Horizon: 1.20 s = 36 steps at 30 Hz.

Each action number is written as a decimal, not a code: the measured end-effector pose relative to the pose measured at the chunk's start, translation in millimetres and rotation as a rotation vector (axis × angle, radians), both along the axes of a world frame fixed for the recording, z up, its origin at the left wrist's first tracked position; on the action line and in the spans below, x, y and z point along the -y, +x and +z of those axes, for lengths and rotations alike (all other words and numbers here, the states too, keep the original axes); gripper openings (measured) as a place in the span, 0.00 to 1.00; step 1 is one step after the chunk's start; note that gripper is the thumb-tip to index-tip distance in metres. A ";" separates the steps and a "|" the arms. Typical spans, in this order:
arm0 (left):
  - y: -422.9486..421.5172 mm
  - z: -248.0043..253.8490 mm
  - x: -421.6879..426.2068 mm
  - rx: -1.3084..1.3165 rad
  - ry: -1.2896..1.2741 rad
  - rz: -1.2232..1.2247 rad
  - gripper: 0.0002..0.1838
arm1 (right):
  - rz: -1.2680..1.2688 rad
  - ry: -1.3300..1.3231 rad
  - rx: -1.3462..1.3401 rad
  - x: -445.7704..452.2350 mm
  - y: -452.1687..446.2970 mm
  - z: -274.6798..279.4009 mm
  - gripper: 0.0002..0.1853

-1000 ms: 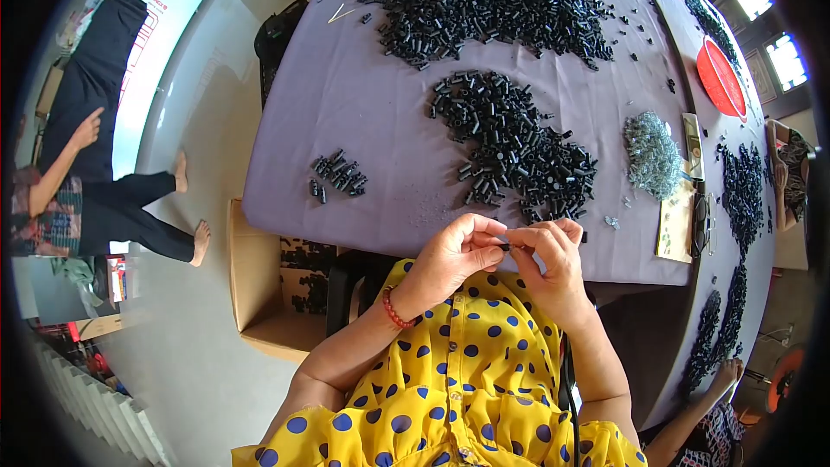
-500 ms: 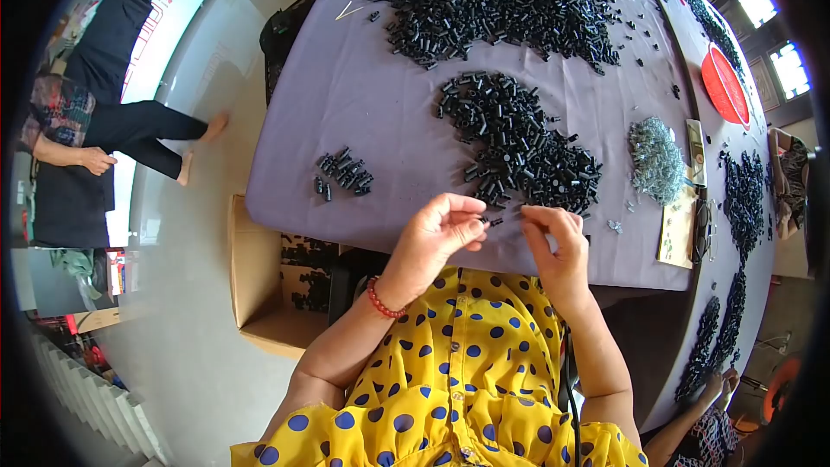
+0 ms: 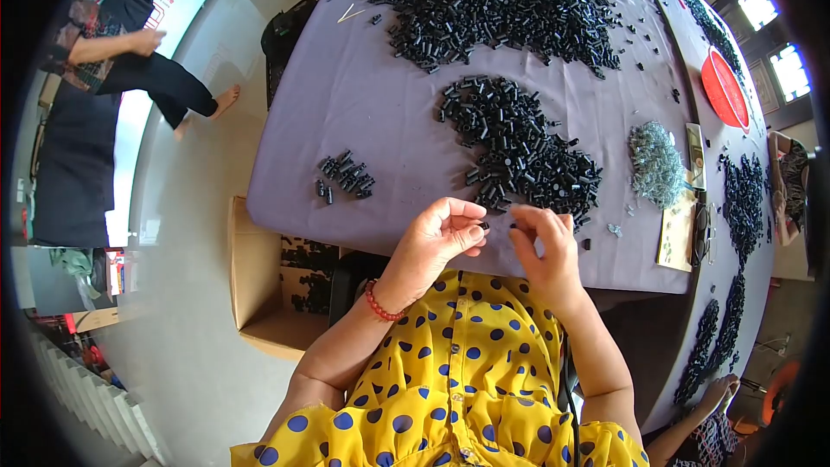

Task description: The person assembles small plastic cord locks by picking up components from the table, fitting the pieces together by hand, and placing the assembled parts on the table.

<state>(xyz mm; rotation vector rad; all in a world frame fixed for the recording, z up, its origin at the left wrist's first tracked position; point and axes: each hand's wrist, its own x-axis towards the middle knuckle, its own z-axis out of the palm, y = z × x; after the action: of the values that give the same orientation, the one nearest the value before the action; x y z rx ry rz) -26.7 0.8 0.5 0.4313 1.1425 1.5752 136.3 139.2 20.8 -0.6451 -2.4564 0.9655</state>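
My left hand (image 3: 450, 231), with a red bead bracelet at its wrist, pinches a small black cylindrical piece (image 3: 484, 227) between thumb and fingertips. My right hand (image 3: 549, 251) is just to the right, its thumb and fingers closed at the tips. A tiny dark bit shows at those tips, too small to name. Beyond both hands lies a heap of black cylindrical pieces (image 3: 523, 151). A small group of black pieces (image 3: 347, 175) lies apart on the left. One loose black piece (image 3: 587, 244) rests to the right of my right hand.
The purple cloth-covered table (image 3: 346, 86) bears a larger black heap (image 3: 501, 9), a pile of clear small parts (image 3: 655, 163) and glasses (image 3: 702, 232). A red basket (image 3: 724, 88) stands farther right. A cardboard box (image 3: 251, 277) sits below. Another person (image 3: 130, 47) walks at left.
My right hand has shifted slightly left, towards my left hand. Less of the black piece sticks out from my left fingertips. The person at left has moved farther along the floor.
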 end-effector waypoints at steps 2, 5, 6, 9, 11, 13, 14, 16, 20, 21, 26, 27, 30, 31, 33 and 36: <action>3.3 1.9 -0.5 -0.003 -0.008 -0.035 0.12 | -0.042 -0.246 -0.036 -0.1 5.0 8.0 0.09; 8.7 5.0 -1.5 0.007 -0.009 -0.086 0.12 | -0.099 -0.838 -0.248 4.6 10.9 5.9 0.08; 10.2 6.2 -1.9 0.005 -0.010 -0.094 0.13 | -0.107 -0.984 -0.312 5.7 11.0 9.0 0.08; 14.1 9.2 -1.3 0.006 -0.008 -0.106 0.13 | -0.132 -1.050 -0.351 3.0 16.7 -0.9 0.09; 15.8 10.1 -0.9 0.019 0.002 -0.103 0.13 | -0.137 -1.103 -0.358 3.4 17.6 -2.1 0.09; 16.5 10.2 -0.3 0.028 0.007 -0.098 0.13 | -0.121 -1.119 -0.350 4.5 18.4 -1.3 0.09; 16.8 10.1 -0.2 0.033 0.009 -0.097 0.13 | -0.123 -1.109 -0.347 5.1 18.5 -0.7 0.09; 17.7 9.3 -0.3 0.034 0.016 -0.093 0.13 | -0.128 -1.088 -0.341 6.6 18.3 0.5 0.09; 18.6 9.9 -0.1 0.014 0.023 -0.093 0.13 | -0.115 -1.061 -0.369 9.3 19.0 -0.9 0.09; 18.8 9.7 -0.2 0.017 0.024 -0.092 0.13 | -0.113 -1.062 -0.372 9.6 19.6 -1.3 0.10; 19.7 9.3 -0.5 0.012 0.031 -0.092 0.12 | -0.113 -1.017 -0.367 11.4 19.0 0.9 0.09; 19.8 9.0 -0.5 0.006 0.030 -0.093 0.12 | -0.116 -0.998 -0.357 11.9 19.1 2.2 0.09; 20.1 8.2 -0.5 -0.004 0.031 -0.094 0.12 | -0.123 -0.898 -0.326 12.7 19.1 2.5 0.09; 20.3 8.3 -0.7 -0.001 0.033 -0.093 0.12 | -0.126 -0.857 -0.315 12.9 19.1 2.3 0.09; 20.9 8.4 -0.8 0.005 0.033 -0.091 0.12 | -0.124 -0.850 -0.320 13.8 18.3 2.3 0.09; 21.1 8.8 -0.8 0.017 0.029 -0.088 0.12 | -0.097 -0.834 -0.345 14.3 18.0 1.8 0.09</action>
<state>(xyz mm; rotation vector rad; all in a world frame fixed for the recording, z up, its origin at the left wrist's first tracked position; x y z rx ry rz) -5.5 1.6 9.3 0.4797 1.0749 1.5179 154.3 124.9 22.6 -0.7504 -1.6480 1.8888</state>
